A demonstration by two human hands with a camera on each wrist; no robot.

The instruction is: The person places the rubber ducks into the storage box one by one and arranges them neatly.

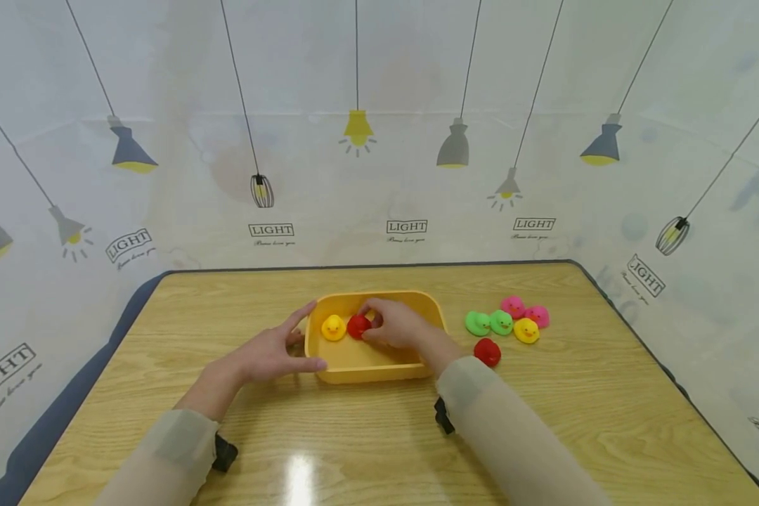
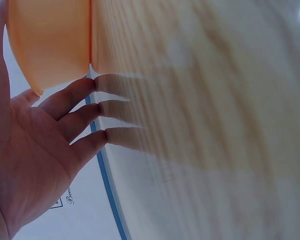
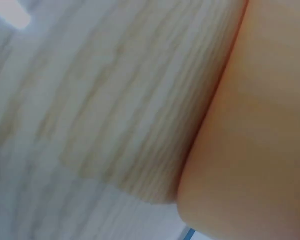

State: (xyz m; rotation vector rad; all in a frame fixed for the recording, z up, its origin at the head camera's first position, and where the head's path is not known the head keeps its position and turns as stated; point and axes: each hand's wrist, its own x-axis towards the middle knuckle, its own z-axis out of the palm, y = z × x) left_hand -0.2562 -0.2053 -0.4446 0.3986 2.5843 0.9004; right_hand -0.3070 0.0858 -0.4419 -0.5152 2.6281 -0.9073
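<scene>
A yellow plastic tray (image 1: 373, 374) stands on the table, with a yellow rubber duck (image 1: 333, 328) inside near its left end. My right hand (image 1: 400, 325) reaches over the front rim and pinches a red rubber duck (image 1: 357, 326) just right of the yellow one. At the tray's left end, my left hand (image 1: 262, 357) spreads its thumb and index finger against the rim. The left wrist view shows that hand (image 2: 37, 150) with its other fingers extended down to the tabletop beside the tray wall (image 2: 52, 42). In the right wrist view the tray's outer wall (image 3: 255, 130) hides the right hand.
Right of the tray lie two green ducks (image 1: 478, 323), two pink ducks (image 1: 514, 306), a yellow duck (image 1: 526, 330) and a red duck (image 1: 488, 352). The wooden table (image 1: 240, 450) ends at a wall covering (image 1: 329, 246) printed with lamps.
</scene>
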